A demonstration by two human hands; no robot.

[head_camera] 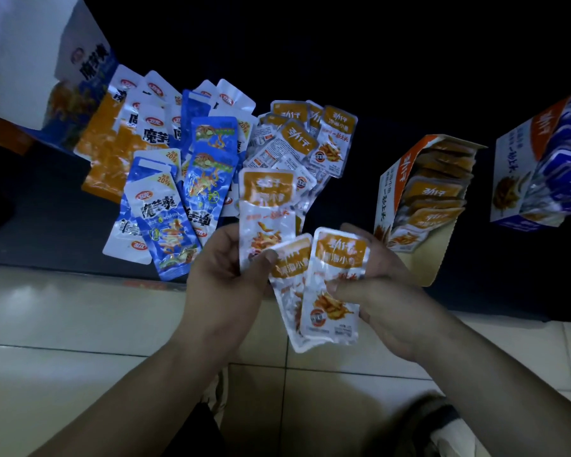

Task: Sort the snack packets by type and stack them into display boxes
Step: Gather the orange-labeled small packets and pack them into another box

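My left hand [226, 272] grips an orange-topped silver fish snack packet [266, 212], thumb pressed on its lower edge. My right hand [381, 291] holds two more orange-topped packets [333, 282], fanned out in front of me. A loose pile lies on the dark surface beyond: blue packets [165, 225], orange konjac packets [109, 150] and small orange-topped fish packets [310, 136]. At the right stands an open orange display box [399, 179] filled with orange-topped packets, and further right a display box [515, 179] filled with blue packets.
A tall blue and white carton [80, 70] stands at the far left behind the pile. The dark surface ends at a front edge, with pale floor tiles [80, 324] below it. My knees and a shoe show at the bottom.
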